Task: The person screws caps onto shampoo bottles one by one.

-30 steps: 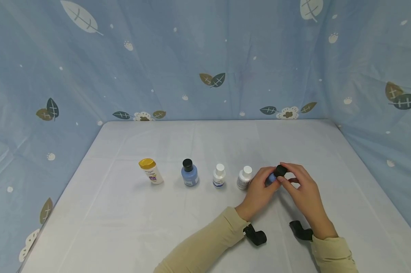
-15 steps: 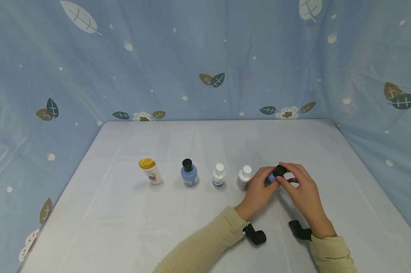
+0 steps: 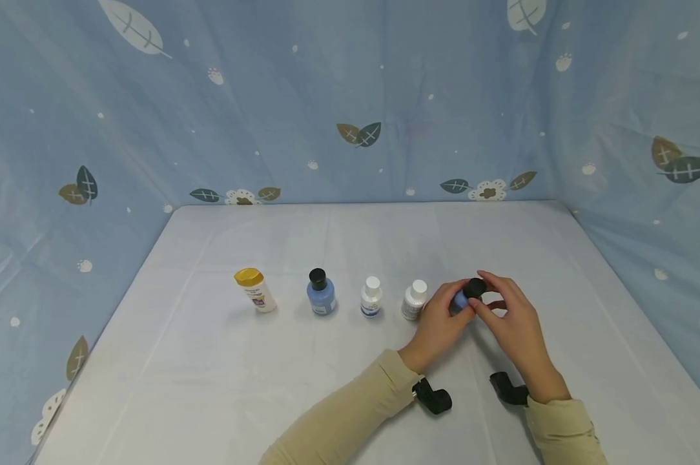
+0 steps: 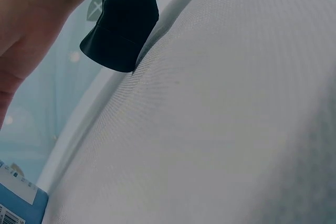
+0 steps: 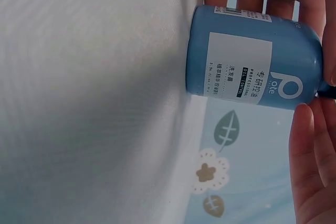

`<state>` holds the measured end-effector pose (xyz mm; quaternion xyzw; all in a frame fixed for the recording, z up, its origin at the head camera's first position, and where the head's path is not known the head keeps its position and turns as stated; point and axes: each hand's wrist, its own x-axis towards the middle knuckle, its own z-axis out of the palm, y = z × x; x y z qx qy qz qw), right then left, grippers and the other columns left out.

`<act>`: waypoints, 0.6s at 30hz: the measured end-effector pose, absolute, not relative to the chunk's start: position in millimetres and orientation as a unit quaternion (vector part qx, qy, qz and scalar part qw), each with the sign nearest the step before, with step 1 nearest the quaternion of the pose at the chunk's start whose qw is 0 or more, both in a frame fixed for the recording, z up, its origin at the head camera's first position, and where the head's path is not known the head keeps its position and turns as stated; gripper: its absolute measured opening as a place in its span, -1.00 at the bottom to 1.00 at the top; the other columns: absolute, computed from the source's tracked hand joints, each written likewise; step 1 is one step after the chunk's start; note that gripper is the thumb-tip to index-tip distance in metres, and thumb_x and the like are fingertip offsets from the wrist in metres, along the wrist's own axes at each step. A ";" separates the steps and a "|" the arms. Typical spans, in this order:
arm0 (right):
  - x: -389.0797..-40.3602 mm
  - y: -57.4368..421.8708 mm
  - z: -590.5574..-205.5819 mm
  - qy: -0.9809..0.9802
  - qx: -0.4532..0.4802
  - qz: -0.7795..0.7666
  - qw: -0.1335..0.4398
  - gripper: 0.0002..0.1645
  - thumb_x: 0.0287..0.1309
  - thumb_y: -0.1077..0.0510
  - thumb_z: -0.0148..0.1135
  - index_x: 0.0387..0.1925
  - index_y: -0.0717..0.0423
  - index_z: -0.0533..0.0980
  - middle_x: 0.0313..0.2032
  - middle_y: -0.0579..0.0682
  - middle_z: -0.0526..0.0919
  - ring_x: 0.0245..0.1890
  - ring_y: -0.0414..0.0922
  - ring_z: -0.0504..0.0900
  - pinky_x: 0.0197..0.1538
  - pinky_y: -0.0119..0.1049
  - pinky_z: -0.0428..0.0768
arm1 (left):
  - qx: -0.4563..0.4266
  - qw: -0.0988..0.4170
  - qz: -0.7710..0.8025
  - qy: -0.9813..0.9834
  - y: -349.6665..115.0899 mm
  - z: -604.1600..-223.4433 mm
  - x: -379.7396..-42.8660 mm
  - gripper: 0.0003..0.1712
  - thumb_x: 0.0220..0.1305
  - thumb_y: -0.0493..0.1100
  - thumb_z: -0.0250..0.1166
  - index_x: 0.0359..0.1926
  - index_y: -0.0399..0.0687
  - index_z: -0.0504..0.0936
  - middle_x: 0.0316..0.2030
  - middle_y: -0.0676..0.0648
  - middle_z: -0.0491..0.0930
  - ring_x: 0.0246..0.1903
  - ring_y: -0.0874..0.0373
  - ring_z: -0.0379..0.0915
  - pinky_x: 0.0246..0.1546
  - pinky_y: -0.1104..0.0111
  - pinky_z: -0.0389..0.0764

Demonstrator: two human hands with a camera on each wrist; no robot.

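At the right of the row, my left hand grips the body of a small blue shampoo bottle. The thumb and fingers of my right hand are around its black cap. In the right wrist view the shampoo bottle shows a white "Pote" oil control label, and its base meets the white cloth. A blue corner of a labelled bottle enters the left wrist view at lower left. Much of the bottle is hidden by my hands in the head view.
Left of my hands stand a white bottle with a grey label, another white bottle, a second blue bottle and a yellow-capped lotion bottle. Black wrist cameras sit low over the white table. Patterned curtains surround it.
The fingers of my right hand shift slightly at the black cap, the index finger lifting a little. My left hand keeps its grip. The head view has tilted very slightly.
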<state>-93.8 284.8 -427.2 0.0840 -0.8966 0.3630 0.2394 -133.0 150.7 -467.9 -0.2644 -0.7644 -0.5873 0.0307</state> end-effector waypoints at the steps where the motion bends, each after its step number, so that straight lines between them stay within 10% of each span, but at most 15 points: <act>1: -94.4 284.9 -427.4 -0.897 0.083 0.365 0.236 -0.32 -0.07 0.25 0.33 0.15 0.03 0.35 -0.08 0.01 0.47 -0.12 -0.19 0.42 -0.26 -0.62 0.40 | -0.262 0.028 -0.589 -0.764 150.5 -467.6 -133.4 -0.54 0.20 -0.09 0.16 0.15 0.11 0.37 0.01 0.12 0.40 -0.01 0.37 0.31 -0.04 0.49 0.36; 18: -99.7 295.6 -421.6 -0.868 0.086 0.411 0.264 -0.29 0.06 0.28 0.20 0.25 -0.15 0.24 0.08 -0.05 0.40 0.03 -0.14 0.39 -0.07 -0.61 0.33 | -0.248 0.020 -0.595 -0.765 148.6 -463.6 -136.4 -0.30 0.12 0.02 0.23 0.27 0.16 0.17 0.16 0.16 0.26 0.15 0.33 0.15 0.11 0.37 0.23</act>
